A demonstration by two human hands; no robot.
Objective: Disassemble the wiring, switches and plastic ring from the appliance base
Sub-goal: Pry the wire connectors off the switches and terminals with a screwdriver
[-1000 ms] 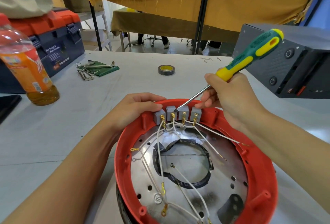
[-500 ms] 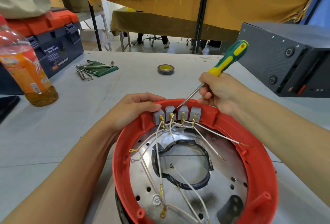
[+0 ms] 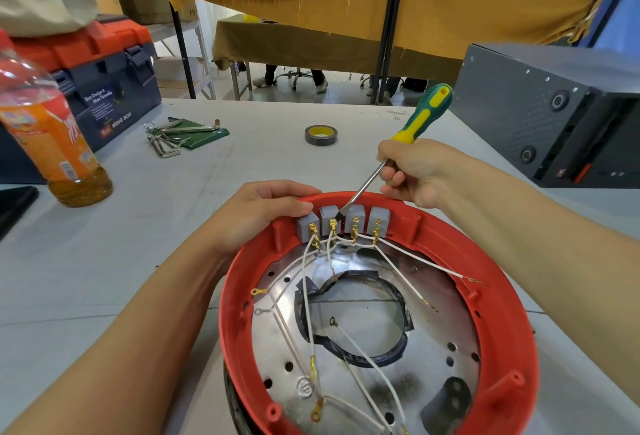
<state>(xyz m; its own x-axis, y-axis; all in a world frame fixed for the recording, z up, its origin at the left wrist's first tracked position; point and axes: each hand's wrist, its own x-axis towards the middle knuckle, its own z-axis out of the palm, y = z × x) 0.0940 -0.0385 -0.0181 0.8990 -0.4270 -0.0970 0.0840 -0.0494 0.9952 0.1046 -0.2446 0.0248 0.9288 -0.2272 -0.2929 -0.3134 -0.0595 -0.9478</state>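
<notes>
Screwdriver (image 3: pixel 412 136): handle now stands steeper and nearer the red ring (image 3: pixel 512 313) than a second ago; tip shifts left, from the third grey switch (image 3: pixel 356 218) to the gap beside the second (image 3: pixel 329 218). Right hand (image 3: pixel 415 171): pulled back off the ring's rim.

Grey table (image 3: pixel 242 171) bears appliance base (image 3: pixel 512 330), bottle (image 3: pixel 52 129), toolbox (image 3: pixel 104 88), hex keys (image 3: pixel 173 138), tape roll (image 3: pixel 321 135), black case (image 3: pixel 554 112)

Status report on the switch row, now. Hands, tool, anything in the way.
Left hand braces red ring, fingers on the end switch. Right hand grips screwdriver, tip between second and third switches. White wires attached to switches; nothing blocking.
</notes>
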